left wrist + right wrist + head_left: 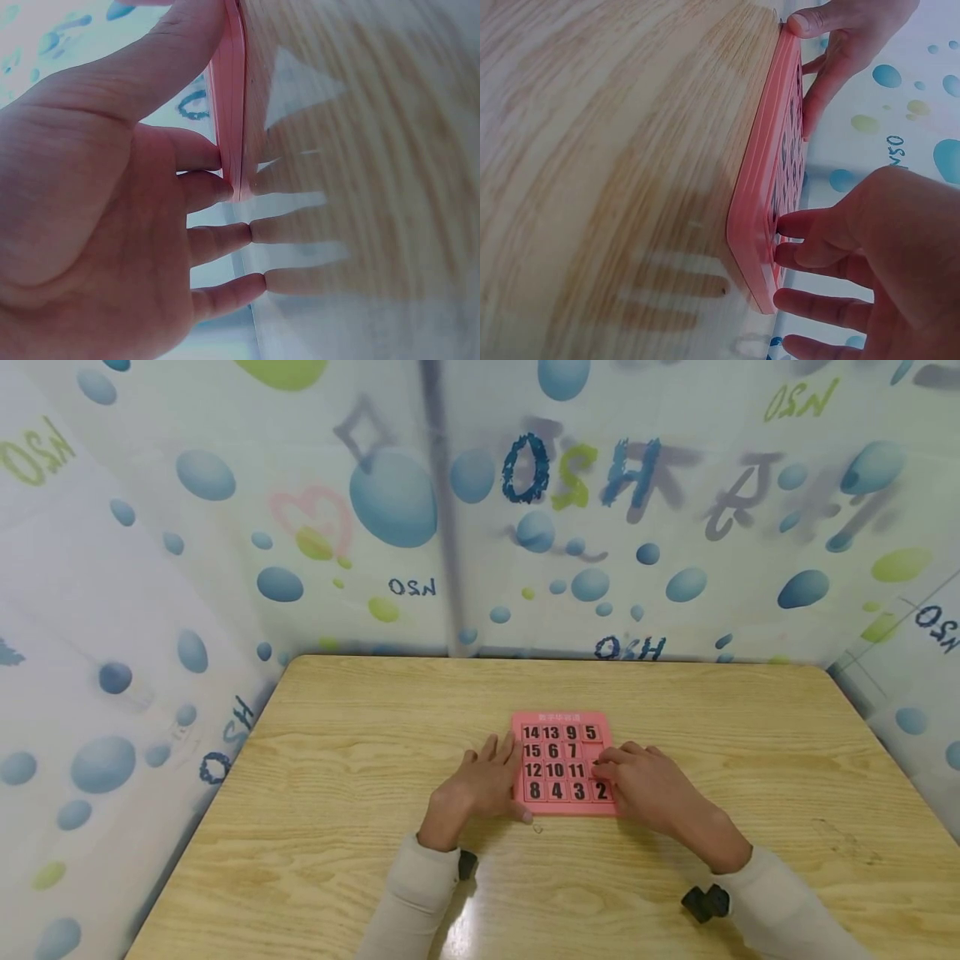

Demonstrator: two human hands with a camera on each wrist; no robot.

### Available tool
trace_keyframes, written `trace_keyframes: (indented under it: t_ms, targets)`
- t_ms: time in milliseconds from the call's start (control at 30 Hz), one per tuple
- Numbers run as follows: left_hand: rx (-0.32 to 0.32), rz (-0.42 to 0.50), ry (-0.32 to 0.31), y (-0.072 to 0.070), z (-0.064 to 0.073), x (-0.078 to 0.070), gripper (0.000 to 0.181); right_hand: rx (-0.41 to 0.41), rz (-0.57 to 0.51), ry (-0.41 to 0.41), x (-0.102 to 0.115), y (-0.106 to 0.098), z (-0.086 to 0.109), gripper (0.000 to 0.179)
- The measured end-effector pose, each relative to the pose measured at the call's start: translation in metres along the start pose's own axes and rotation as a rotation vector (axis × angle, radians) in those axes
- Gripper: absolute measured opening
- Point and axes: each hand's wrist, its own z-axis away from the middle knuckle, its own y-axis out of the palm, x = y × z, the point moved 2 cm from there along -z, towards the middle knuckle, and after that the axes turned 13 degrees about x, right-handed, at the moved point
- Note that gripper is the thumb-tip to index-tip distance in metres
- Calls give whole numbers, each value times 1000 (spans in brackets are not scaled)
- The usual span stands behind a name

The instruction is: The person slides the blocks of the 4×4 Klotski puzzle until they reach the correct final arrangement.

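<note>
A pink number slide puzzle (562, 808) lies flat on the wooden table, its tiles bearing large black numerals. The top row reads 14, 13, 9, 5 and the bottom row 8, 4, 3, 2. A bare pink gap (592, 750) shows at the right end of the second row. My left hand (486, 783) rests at the puzzle's left side, fingers spread along the edge and thumb at the near left corner. With the fingertips of my right hand (651, 783) I touch the right end of the third row, which they partly hide.
The wooden table (337, 735) extends around the puzzle on all sides. Behind it hangs a pale curtain (480, 543) printed with blue and green drops. Dark wrist devices (705, 903) sit at both cuffs.
</note>
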Motion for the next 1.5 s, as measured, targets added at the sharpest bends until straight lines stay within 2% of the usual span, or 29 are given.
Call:
trace_keyframes:
  t_ms: [667, 1500]
  targets:
    - [5, -8, 0, 1, -1, 0, 112, 11, 27, 39, -4, 5, -5, 24]
    - [-3, -11, 7, 2, -1, 1, 111, 18, 18, 48, -7, 9, -7, 36]
